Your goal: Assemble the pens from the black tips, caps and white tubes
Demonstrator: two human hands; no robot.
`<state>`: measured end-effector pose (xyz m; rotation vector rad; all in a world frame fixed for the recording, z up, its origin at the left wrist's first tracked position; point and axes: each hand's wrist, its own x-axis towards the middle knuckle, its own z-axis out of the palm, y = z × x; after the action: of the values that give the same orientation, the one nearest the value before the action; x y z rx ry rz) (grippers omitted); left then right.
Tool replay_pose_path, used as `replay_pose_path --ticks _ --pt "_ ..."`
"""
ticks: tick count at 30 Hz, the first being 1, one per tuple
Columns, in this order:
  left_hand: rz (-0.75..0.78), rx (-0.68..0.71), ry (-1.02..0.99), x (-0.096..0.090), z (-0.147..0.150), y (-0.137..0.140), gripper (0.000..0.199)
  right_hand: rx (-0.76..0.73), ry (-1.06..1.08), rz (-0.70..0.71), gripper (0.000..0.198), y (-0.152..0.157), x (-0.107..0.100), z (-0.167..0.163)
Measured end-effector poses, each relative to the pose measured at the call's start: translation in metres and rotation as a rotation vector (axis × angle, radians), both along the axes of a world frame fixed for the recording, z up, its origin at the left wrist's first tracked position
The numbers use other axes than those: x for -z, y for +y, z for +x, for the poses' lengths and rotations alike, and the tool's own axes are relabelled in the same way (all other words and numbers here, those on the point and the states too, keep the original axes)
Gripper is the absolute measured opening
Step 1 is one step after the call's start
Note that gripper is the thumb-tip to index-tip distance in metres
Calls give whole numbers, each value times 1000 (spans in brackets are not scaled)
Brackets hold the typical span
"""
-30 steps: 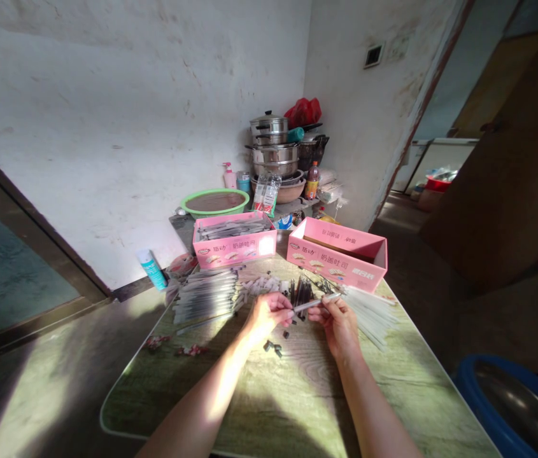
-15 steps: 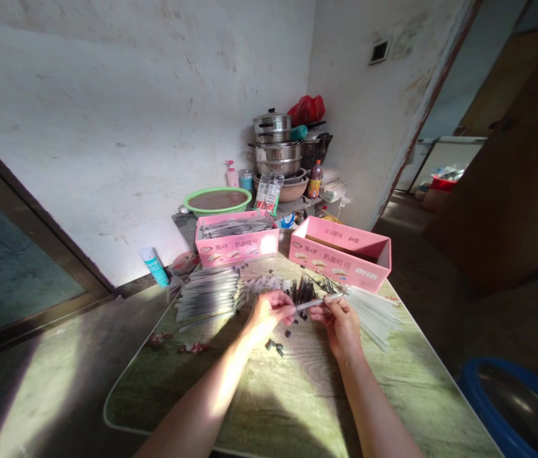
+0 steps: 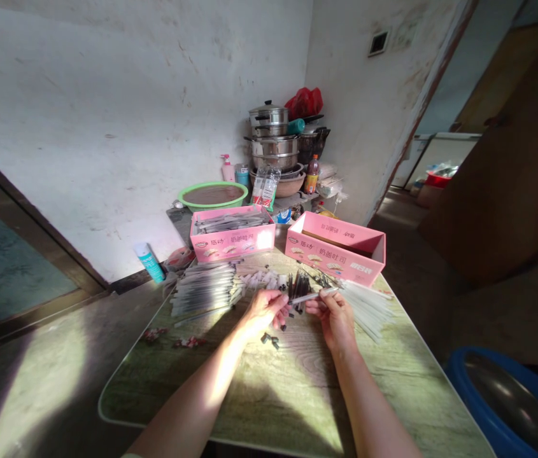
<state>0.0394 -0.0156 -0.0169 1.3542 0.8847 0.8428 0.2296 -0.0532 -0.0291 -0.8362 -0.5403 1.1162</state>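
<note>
My right hand [image 3: 337, 318] pinches a slim, translucent pen barrel [image 3: 307, 296], held slanted above the table. My left hand [image 3: 267, 308] is closed at the barrel's dark left end, its thumb and fingertips together there; any small part between them is hidden. Just behind the hands lie thin black pen refills [image 3: 300, 283] and a heap of small whitish pieces [image 3: 260, 278]. Clear empty barrels [image 3: 368, 308] are fanned out to the right of my right hand. A stack of pens with greyish cores [image 3: 206, 289] lies to the left. Several small black caps [image 3: 271, 340] are scattered in front of my left hand.
Two pink cartons stand at the table's back: the left carton [image 3: 233, 245] holds many pens, the right carton [image 3: 335, 254] shows a brown inside. Behind are a green basin [image 3: 211, 196] and stacked steamer pots [image 3: 274, 149]. A blue tub [image 3: 464, 375] stands right of the wooden table [image 3: 297, 407].
The whole view has shifted slightly. The barrel stays in my right hand, and a dark end now shows beside my left fingertips, which have curled a little more.
</note>
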Motion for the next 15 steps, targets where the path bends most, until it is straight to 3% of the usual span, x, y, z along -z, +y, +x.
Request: replay_pose_path --ticks 7,15 --pt "-5 9 -20 -5 -2 -2 38 -16 -6 22 40 2 3 2" --pt "-4 32 -1 -9 -3 -4 43 -5 12 13 34 0 -1 1"
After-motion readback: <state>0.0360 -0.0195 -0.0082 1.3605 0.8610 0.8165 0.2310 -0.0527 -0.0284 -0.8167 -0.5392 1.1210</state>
